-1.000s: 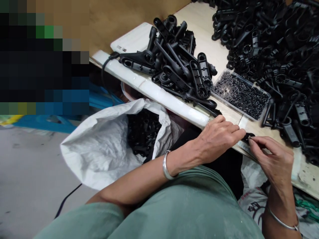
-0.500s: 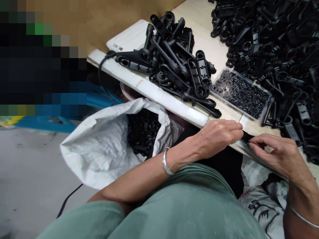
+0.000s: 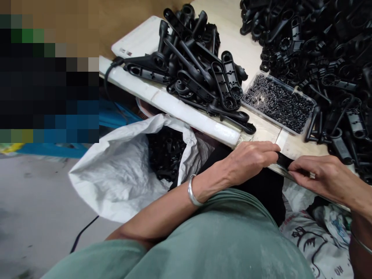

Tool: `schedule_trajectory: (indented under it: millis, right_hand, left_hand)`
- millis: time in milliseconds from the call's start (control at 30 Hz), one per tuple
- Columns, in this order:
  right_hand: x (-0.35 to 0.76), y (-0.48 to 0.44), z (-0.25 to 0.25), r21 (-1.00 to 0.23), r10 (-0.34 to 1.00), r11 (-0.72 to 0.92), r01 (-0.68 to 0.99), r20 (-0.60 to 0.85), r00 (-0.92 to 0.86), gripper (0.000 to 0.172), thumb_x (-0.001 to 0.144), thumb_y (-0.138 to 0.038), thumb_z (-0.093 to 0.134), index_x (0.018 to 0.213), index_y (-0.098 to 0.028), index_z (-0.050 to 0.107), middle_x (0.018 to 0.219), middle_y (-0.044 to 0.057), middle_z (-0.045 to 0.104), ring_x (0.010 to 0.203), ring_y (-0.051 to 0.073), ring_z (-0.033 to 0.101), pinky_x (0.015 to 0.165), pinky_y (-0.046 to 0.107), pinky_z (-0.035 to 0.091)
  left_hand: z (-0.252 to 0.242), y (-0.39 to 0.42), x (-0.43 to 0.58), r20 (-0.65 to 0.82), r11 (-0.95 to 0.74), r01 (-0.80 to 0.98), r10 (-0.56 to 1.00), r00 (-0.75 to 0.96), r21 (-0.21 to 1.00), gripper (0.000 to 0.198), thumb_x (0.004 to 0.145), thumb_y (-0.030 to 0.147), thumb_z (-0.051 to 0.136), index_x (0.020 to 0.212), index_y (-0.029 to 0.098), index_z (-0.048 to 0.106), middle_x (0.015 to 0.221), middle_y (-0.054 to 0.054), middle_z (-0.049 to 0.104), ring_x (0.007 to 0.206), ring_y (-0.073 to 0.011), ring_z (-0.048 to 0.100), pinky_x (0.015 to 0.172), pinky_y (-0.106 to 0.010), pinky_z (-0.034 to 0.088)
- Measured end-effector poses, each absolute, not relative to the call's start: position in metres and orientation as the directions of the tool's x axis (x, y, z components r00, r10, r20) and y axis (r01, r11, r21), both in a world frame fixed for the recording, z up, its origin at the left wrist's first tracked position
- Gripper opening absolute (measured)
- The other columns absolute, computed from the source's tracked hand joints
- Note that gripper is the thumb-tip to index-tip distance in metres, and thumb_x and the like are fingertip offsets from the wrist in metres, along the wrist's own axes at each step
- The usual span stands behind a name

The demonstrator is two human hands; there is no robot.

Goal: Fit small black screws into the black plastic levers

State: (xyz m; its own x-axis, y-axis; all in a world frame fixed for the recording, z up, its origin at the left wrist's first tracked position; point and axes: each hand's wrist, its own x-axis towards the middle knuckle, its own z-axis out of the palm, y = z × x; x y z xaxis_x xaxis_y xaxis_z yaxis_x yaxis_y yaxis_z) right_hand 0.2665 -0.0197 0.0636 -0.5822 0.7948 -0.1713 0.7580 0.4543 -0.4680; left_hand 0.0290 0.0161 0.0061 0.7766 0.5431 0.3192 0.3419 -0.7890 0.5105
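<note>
Between my hands, at the table's front edge, is a black plastic part (image 3: 284, 160), mostly covered by fingers, so its full shape is hidden. My left hand (image 3: 254, 158) is closed on its left end, fingers curled over. With thumb and forefinger pinched, my right hand (image 3: 327, 174) grips the right end. Just beyond the hands lies a clear plastic box (image 3: 308, 126) filled with tiny dark pieces (image 3: 279, 102). To its left are heaped long black plastic arms (image 3: 200, 69) with ring-shaped ends, some showing their hollow ribbed side.
A much larger pile of black plastic parts (image 3: 319, 58) covers the table's right side. A white padded strip (image 3: 174, 104) runs along the front edge. Below it, an open white woven sack (image 3: 116, 174) holds black parts. A printed white bag (image 3: 316, 240) lies under the table at right.
The view has shifted slightly, and slightly more of the black part shows between my hands. Both hands keep their hold, with the right wrist a little lower and flatter.
</note>
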Motion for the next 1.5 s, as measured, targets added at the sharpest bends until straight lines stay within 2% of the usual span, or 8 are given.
schedule_trajectory:
  millis: [133, 333, 567, 833, 1067, 1333, 1400, 1500]
  right_hand:
    - [0.272, -0.022, 0.059, -0.519, 0.837, 0.424, 0.743, -0.089, -0.540, 0.017, 0.092, -0.027, 0.060, 0.079, -0.023, 0.071, 0.068, -0.002, 0.069, 0.054, 0.012, 0.061, 0.052, 0.023, 0.045]
    - [0.277, -0.040, 0.051, -0.510, 0.950, 0.305, 0.804, 0.224, -0.219, 0.008, 0.084, -0.027, 0.070, 0.077, -0.025, 0.071, 0.070, -0.002, 0.074, 0.050, 0.014, 0.064, 0.047, 0.025, 0.050]
    - [0.263, -0.048, 0.045, -0.400, 0.937, 0.297, 0.867, 0.297, -0.184, 0.011, 0.088, -0.024, 0.066, 0.078, -0.023, 0.070, 0.075, -0.001, 0.076, 0.056, 0.015, 0.068, 0.053, 0.026, 0.055]
    - [0.247, -0.049, 0.041, -0.298, 0.923, 0.330, 0.896, 0.300, -0.240, 0.009, 0.091, -0.023, 0.062, 0.086, -0.022, 0.070, 0.080, 0.002, 0.076, 0.066, 0.017, 0.072, 0.061, 0.028, 0.057]
    - [0.243, -0.048, 0.041, -0.131, 0.875, 0.432, 0.892, 0.303, -0.379, 0.007, 0.094, -0.018, 0.059, 0.094, -0.021, 0.065, 0.079, 0.001, 0.074, 0.066, 0.015, 0.069, 0.063, 0.027, 0.052]
    - [0.231, -0.049, 0.053, 0.024, 0.898, 0.421, 0.907, 0.132, -0.420, 0.023, 0.100, -0.025, 0.049, 0.084, -0.017, 0.063, 0.073, 0.005, 0.066, 0.059, 0.016, 0.062, 0.057, 0.030, 0.042]
    - [0.230, -0.049, 0.054, 0.003, 0.910, 0.404, 0.915, 0.097, -0.402, 0.023, 0.101, -0.026, 0.049, 0.085, -0.017, 0.063, 0.075, 0.005, 0.067, 0.059, 0.016, 0.062, 0.057, 0.030, 0.042]
    - [0.232, -0.049, 0.052, -0.112, 0.911, 0.408, 0.906, 0.121, -0.395, 0.017, 0.101, -0.026, 0.051, 0.095, -0.017, 0.064, 0.082, 0.006, 0.070, 0.067, 0.016, 0.066, 0.063, 0.028, 0.048]
  left_hand:
    - [0.005, 0.012, 0.029, 0.350, -0.795, 0.359, 0.557, 0.753, 0.490, 0.026, 0.098, 0.004, 0.044, 0.090, 0.014, 0.067, 0.110, -0.007, 0.072, 0.099, -0.0126, 0.068, 0.087, -0.023, 0.057]
    - [0.001, 0.008, 0.030, 0.406, -0.802, 0.407, 0.580, 0.706, 0.438, 0.030, 0.100, 0.005, 0.040, 0.089, 0.013, 0.066, 0.107, -0.008, 0.071, 0.097, -0.0143, 0.066, 0.087, -0.025, 0.055]
    - [0.002, 0.005, 0.032, 0.397, -0.794, 0.424, 0.592, 0.701, 0.435, 0.032, 0.101, 0.005, 0.039, 0.083, 0.014, 0.065, 0.105, -0.006, 0.070, 0.093, -0.0138, 0.062, 0.084, -0.024, 0.053]
    - [0.001, 0.006, 0.033, 0.409, -0.807, 0.424, 0.579, 0.705, 0.411, 0.034, 0.099, 0.003, 0.038, 0.082, 0.014, 0.064, 0.104, -0.006, 0.070, 0.092, -0.0150, 0.061, 0.084, -0.025, 0.051]
    - [0.000, 0.007, 0.033, 0.402, -0.810, 0.419, 0.573, 0.714, 0.410, 0.030, 0.101, 0.008, 0.042, 0.083, 0.014, 0.065, 0.105, -0.007, 0.070, 0.094, -0.0156, 0.062, 0.085, -0.027, 0.053]
    - [-0.001, 0.008, 0.033, 0.406, -0.811, 0.401, 0.567, 0.716, 0.426, 0.032, 0.101, 0.007, 0.040, 0.084, 0.013, 0.066, 0.105, -0.008, 0.070, 0.094, -0.0166, 0.061, 0.086, -0.027, 0.052]
    - [-0.002, 0.008, 0.033, 0.405, -0.811, 0.398, 0.567, 0.717, 0.429, 0.032, 0.101, 0.007, 0.039, 0.085, 0.013, 0.066, 0.104, -0.008, 0.070, 0.095, -0.0166, 0.061, 0.086, -0.027, 0.052]
    - [-0.003, 0.009, 0.034, 0.405, -0.807, 0.395, 0.570, 0.715, 0.439, 0.030, 0.102, 0.010, 0.040, 0.089, 0.012, 0.067, 0.104, -0.009, 0.069, 0.095, -0.0170, 0.061, 0.086, -0.027, 0.052]
